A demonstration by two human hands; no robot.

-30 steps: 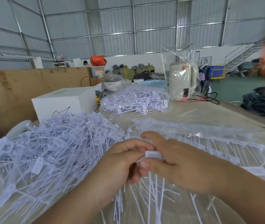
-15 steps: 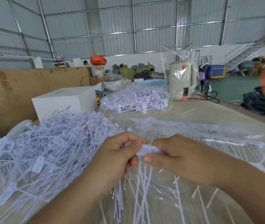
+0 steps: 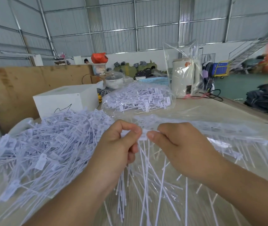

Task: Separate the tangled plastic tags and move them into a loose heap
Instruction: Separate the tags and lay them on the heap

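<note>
Both hands, L (image 3: 118,144) & R (image 3: 179,144), pinch one tag bunch (image 3: 144,136) just right of the heap (image 3: 45,144). Heap's big already imo, but sealed bag (image 3: 138,98) behind it's untouched.

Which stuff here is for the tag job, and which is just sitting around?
For the job: left hand, right hand, bunch of tags pinched between them, loose heap of tags, bagged tags.

Just sitting around: white box, wrapped kettle, blue basket, cooking pot.
</note>
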